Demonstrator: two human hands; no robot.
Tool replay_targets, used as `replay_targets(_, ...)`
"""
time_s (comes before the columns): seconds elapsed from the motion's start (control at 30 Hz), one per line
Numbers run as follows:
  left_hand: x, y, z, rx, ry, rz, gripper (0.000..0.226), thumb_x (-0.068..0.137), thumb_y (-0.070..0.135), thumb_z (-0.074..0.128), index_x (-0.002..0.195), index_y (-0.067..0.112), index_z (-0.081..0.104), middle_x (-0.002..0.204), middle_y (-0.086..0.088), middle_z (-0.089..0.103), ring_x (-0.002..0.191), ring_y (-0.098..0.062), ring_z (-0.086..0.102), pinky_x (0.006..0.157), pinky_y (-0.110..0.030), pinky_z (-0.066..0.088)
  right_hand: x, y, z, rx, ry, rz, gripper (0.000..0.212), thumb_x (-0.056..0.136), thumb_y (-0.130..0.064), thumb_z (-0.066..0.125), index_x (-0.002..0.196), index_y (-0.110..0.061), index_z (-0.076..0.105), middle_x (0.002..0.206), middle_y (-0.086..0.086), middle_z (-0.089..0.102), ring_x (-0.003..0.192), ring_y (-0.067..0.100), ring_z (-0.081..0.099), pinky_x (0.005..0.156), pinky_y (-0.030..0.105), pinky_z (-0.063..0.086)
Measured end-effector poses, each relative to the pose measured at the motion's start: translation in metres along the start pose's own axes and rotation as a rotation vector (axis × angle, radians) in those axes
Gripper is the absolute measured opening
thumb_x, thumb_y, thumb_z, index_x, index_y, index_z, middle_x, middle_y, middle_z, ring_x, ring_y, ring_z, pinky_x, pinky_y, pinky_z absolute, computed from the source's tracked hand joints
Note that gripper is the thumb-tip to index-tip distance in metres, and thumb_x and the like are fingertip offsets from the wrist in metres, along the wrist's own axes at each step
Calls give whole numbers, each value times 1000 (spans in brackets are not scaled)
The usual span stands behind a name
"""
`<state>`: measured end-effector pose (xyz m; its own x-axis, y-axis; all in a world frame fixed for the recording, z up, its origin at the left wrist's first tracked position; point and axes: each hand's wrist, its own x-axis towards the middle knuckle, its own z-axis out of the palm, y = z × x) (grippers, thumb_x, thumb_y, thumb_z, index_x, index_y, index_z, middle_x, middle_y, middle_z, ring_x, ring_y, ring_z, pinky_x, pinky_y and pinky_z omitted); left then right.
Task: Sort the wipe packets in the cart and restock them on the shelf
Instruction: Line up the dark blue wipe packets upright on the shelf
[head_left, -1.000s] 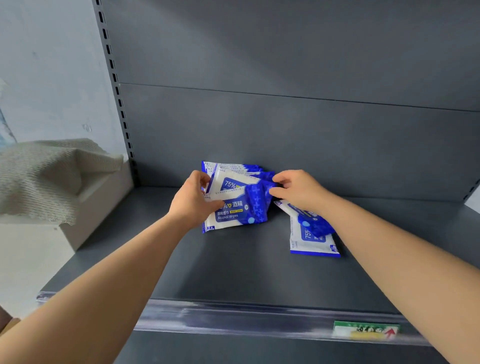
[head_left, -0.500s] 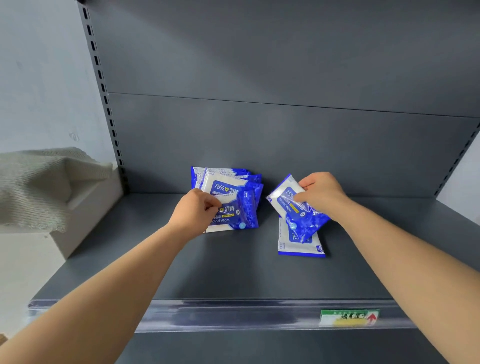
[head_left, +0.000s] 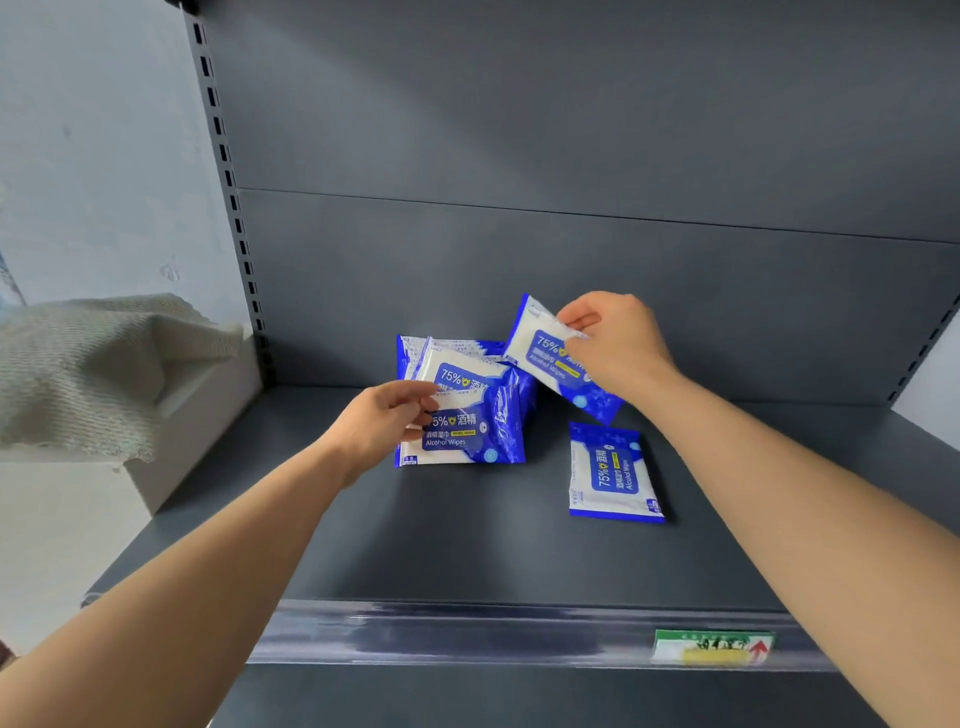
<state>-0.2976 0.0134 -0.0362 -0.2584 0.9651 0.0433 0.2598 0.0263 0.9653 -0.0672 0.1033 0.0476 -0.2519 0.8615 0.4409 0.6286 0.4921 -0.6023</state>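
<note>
Blue wipe packet (head_left: 540, 356) has its label partly hidden by right hand (head_left: 618, 345).

Retail shop, shown by a grey metal display shelf (head_left: 467, 545) backed by a matching panel (head_left: 571, 130). A slotted upright (head_left: 228, 171) is seen at the left edge. A clear plastic price strip (head_left: 467, 631) is fitted along the shelf's front lip, with a green, white and yellow label (head_left: 711, 647) held in it at right. Identical blue-and-white wipe packets (head_left: 467, 415), printed "75%" and "Alcohol Wipes", are grouped on the shelf as stock.
</note>
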Motion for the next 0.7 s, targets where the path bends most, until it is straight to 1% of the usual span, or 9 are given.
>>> replay_targets(0.1,0,-1,0,21,22,20,26,101,16,43,119,17,62,105,0,69,93,-12,62,87,-26,51,-5,-2,14,23,-59,-80,27,79,1,57,93,-17,70,86,-6,69,80,12,65,80,33,56)
replay_targets(0.17,-1,-1,2,30,33,24,27,101,15,43,119,16,62,106,0,69,95,-13,62,87,-25,51,-3,-2,17,-72,105,-101,28,81,-2,55,95,-20,69,91,-8,70,85,14,65,77,33,54)
replay_targets(0.23,-1,0,3,10,47,12,28,101,11,40,118,14,61,106,-2,69,96,-15,62,85,-24,51,-2,-4,14,32,168,-83,27,81,-1,55,95,-19,69,89,-8,69,83,10,64,73,24,53)
replay_targets(0.33,-2,3,2,-60,48,-8,27,102,18,40,116,10,61,105,-6,70,94,-16,63,84,-26,53,-5,-10,16,297,28,-75,25,80,3,60,92,-17,69,85,-5,69,75,6,65,67,15,53)
replay_targets(0.43,-5,5,3,-118,18,1,25,98,33,49,107,16,65,98,-2,72,87,-12,67,83,-27,53,-14,-8,35,275,-212,-85,25,79,6,64,91,-15,70,86,-3,69,75,10,64,69,16,52)
replay_targets(0.5,-7,6,6,9,4,18,20,88,32,66,101,17,65,93,2,72,79,-8,69,73,-21,53,-21,-4,50,219,-350,-105,26,80,6,66,100,-9,72,93,0,70,82,11,65,75,15,51)
replay_targets(0.57,-6,4,9,247,34,36,26,78,29,77,97,14,66,89,3,71,76,-10,69,66,-19,53,-24,0,54,242,-401,-63,30,82,2,67,110,-7,69,104,2,70,91,11,65,85,19,52)
replay_targets(0.63,-4,2,9,383,95,48,28,76,28,79,93,11,66,87,4,69,75,-12,67,64,-21,53,-22,8,43,198,-373,0,39,83,-9,70,121,-9,63,116,3,67,101,11,63,92,25,50)
replay_targets(0.7,-2,0,7,432,150,56,29,77,29,78,91,8,64,90,2,68,78,-14,66,63,-24,54,-19,23,24,-3,-410,52,56,81,-20,73,133,-14,53,131,3,59,114,14,58,94,25,46)
